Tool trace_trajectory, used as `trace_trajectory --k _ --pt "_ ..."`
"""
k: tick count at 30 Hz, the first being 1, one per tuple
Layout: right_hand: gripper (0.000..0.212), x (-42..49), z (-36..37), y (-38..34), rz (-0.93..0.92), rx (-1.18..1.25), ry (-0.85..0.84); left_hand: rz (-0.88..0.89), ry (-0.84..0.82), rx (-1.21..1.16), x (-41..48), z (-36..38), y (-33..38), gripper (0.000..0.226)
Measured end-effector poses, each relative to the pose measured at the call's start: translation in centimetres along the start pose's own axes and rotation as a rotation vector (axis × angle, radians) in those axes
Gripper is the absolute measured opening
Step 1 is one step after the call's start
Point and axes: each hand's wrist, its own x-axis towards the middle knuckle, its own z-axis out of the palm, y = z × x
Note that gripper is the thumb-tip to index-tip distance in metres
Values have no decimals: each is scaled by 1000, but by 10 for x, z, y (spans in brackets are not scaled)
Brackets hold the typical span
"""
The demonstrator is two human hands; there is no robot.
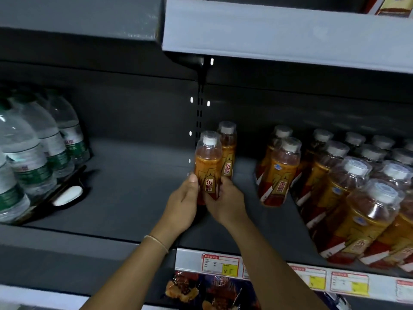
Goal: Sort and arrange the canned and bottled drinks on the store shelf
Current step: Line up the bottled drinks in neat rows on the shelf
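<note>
- Clasping orange energy-drink bottle (209,168) upright, left grip (182,203) and right grip (226,203) curled round its base.
- Lining it before rear bottle (228,148), likely starting a row on shelf (134,186).

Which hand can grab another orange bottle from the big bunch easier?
Probably the right hand. It grips the held bottle on the side nearer the bunch of orange bottles; the left hand sits on the far side.

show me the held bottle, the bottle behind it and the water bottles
held bottle (209,167): head view, orange label
bottle behind it (228,149): head view, upper body
water bottles (28,157): head view, one's label
</note>
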Motion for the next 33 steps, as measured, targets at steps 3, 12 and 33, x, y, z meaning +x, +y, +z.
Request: trace_trajectory --k 3,12,33 --pt "40 -9 -9 5 32 -41 11 34 18 7 -7 5 5 40" --pt "45 -70 -73 32 29 -157 185 33 -100 -36 -27 51 16 50" --pt "80 -64 -119 73 137 -216 227 -42 -177 -87 -27 140 17 52"
